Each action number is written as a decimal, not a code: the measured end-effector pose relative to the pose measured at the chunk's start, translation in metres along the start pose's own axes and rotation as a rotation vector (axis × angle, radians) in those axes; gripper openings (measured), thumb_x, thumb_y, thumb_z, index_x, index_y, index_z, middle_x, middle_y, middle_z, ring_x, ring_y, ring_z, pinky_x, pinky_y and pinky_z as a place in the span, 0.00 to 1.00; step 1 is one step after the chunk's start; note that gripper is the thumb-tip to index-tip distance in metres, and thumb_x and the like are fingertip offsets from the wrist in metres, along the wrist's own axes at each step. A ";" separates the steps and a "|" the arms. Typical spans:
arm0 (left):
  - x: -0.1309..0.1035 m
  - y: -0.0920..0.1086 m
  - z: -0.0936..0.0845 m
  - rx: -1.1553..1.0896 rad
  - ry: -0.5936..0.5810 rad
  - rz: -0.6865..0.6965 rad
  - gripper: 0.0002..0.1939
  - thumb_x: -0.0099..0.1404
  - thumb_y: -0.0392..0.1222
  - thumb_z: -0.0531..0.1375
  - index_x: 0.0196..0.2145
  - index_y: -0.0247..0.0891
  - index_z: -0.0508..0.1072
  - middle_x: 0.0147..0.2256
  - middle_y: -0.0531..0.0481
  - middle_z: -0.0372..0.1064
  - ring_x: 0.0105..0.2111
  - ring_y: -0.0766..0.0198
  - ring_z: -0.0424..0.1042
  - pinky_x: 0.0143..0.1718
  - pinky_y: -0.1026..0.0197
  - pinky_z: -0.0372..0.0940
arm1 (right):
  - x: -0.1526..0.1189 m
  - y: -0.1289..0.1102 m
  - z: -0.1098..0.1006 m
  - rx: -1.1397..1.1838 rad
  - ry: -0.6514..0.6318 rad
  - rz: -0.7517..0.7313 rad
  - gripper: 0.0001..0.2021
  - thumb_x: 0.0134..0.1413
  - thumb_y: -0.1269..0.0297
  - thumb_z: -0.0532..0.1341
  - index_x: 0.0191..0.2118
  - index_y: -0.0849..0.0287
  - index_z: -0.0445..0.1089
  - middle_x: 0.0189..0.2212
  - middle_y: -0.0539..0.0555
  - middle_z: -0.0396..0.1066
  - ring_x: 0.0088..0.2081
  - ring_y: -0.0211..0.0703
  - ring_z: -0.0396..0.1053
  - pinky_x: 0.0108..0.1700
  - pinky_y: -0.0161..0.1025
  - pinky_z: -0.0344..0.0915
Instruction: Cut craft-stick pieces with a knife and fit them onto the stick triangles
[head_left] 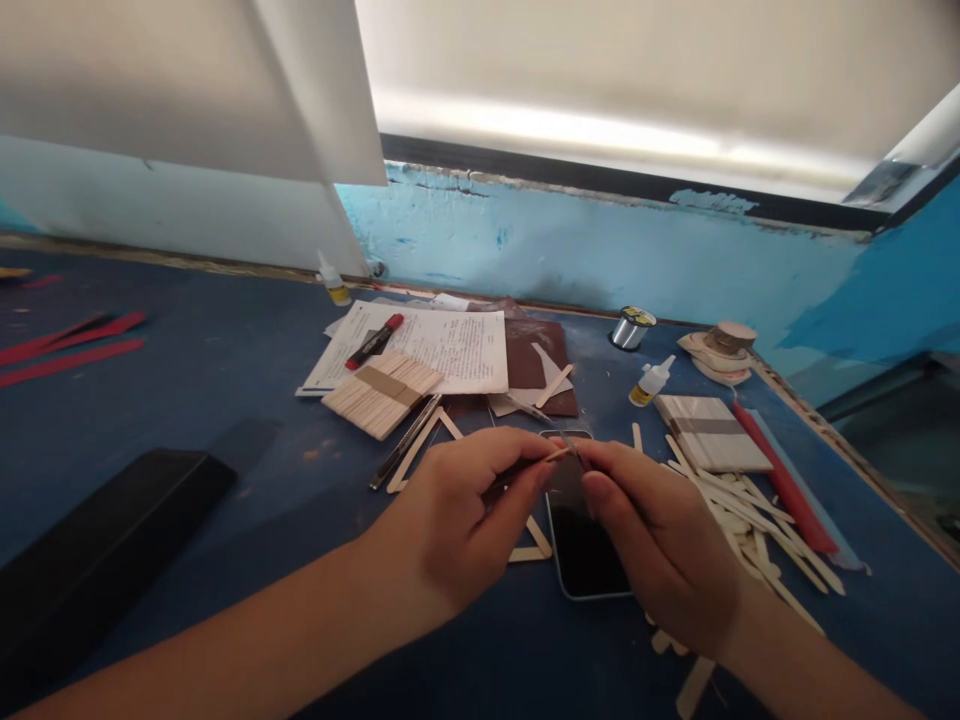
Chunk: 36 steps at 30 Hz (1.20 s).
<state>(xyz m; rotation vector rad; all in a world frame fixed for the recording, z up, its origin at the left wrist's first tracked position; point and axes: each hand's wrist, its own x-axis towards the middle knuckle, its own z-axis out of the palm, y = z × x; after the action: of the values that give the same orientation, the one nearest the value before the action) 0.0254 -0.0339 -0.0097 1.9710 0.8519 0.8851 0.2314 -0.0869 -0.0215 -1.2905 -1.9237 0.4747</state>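
A tan wooden stick (558, 455), partly hidden, points toward two o'clock; at its tip, a slim metal tool (566, 439) angles toward eleven.

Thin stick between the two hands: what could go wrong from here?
The left hand pinches the stick right where the thin grey tool in the right hand meets it. If that tool is sharp, which I can't confirm, a slip might nick the left fingertips.
The work is above the phone, so a dropped tool could mark its screen.
The right forearm is close to the loose sticks and might scatter them.
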 end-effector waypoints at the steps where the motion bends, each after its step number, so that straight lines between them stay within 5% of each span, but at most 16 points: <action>1: 0.000 0.000 0.001 0.008 0.005 0.001 0.11 0.72 0.39 0.58 0.48 0.37 0.78 0.38 0.49 0.79 0.34 0.65 0.75 0.35 0.64 0.68 | 0.000 0.000 0.000 -0.004 -0.009 -0.004 0.16 0.72 0.65 0.56 0.60 0.45 0.68 0.52 0.48 0.76 0.51 0.37 0.74 0.52 0.32 0.67; 16: -0.003 -0.005 0.005 0.099 0.004 0.098 0.11 0.74 0.36 0.55 0.37 0.37 0.77 0.32 0.52 0.73 0.32 0.66 0.71 0.35 0.62 0.64 | -0.003 0.001 0.003 0.006 -0.069 0.028 0.22 0.72 0.64 0.55 0.67 0.46 0.63 0.48 0.51 0.77 0.53 0.44 0.74 0.54 0.38 0.71; 25: -0.012 0.001 0.005 0.124 0.115 0.200 0.08 0.72 0.32 0.58 0.43 0.40 0.76 0.38 0.51 0.78 0.35 0.65 0.76 0.38 0.64 0.69 | -0.007 -0.011 0.003 0.016 0.019 0.044 0.21 0.70 0.66 0.57 0.65 0.44 0.66 0.57 0.51 0.75 0.56 0.48 0.74 0.52 0.40 0.74; 36: -0.011 0.006 0.007 0.137 0.134 0.176 0.06 0.72 0.35 0.57 0.40 0.44 0.74 0.31 0.53 0.74 0.30 0.64 0.73 0.35 0.62 0.69 | -0.007 -0.016 0.001 -0.023 0.062 -0.012 0.19 0.70 0.67 0.57 0.63 0.48 0.68 0.54 0.52 0.76 0.52 0.43 0.76 0.53 0.36 0.72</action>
<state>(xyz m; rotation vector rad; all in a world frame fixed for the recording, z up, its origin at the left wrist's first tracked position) 0.0270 -0.0483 -0.0102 2.1495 0.8434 1.0966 0.2224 -0.0995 -0.0144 -1.2930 -1.8895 0.4033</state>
